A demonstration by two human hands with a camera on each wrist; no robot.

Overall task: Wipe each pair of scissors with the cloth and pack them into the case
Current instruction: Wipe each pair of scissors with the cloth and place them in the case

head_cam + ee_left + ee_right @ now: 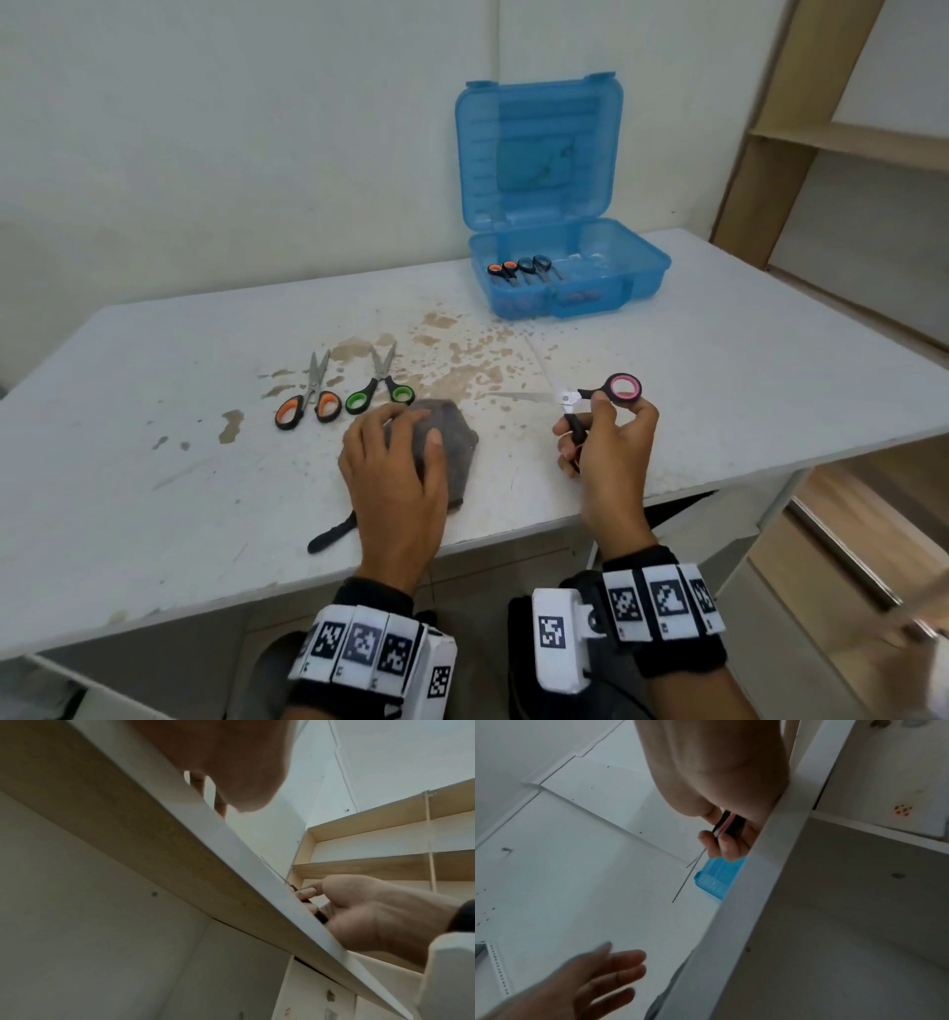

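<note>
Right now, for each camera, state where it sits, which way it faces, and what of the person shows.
Head: above the table, looking forward and down at the case, cloth and scissors; both hands and wristbands show.
Left wrist: below the table edge, looking up; the left hand is close, the right hand beyond.
Right wrist: below the edge, looking up; the right hand grips the scissors, the left hand is blurred.
Shared: both wrist views show both hands.

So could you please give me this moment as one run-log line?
left hand on grey cloth | right hand holds pink scissors, blades open | blue case open
</note>
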